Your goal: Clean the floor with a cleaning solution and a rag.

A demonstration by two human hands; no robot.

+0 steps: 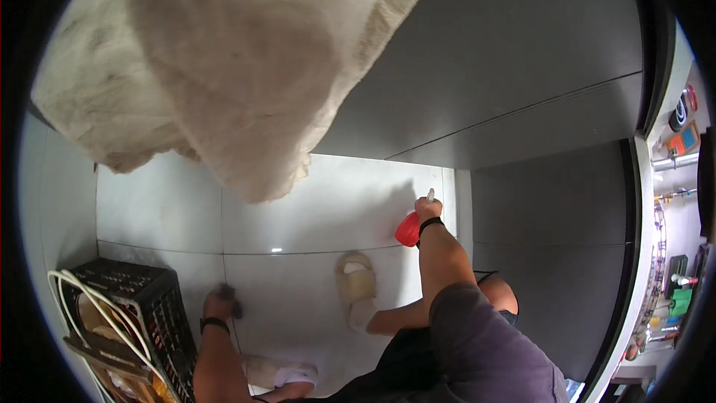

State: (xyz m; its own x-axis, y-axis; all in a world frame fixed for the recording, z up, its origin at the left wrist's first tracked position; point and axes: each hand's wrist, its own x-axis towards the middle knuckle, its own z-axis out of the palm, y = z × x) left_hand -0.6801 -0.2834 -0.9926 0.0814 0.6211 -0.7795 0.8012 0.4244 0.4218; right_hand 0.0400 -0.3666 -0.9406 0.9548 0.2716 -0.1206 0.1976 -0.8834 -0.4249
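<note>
At left, my left hand (218,303) is low over the pale tiled floor (268,285), shut on a small dark object (237,309) that is blurred and partly hidden; its kind cannot be told. My right hand (429,208) reaches down near the base of the grey cabinet. Its fingers are closed around a whitish handle (430,195). A rounded red object (408,230) shows just beside that hand and wrist; whether the handle belongs to it is unclear.
Cream cloth (235,67) hangs close at the upper left. Grey cabinet fronts (503,56) rise at the right, below a counter crowded with items. A black plastic crate (162,313) with white cable (106,313) stands at lower left. A beige slipper (357,280) is on my foot.
</note>
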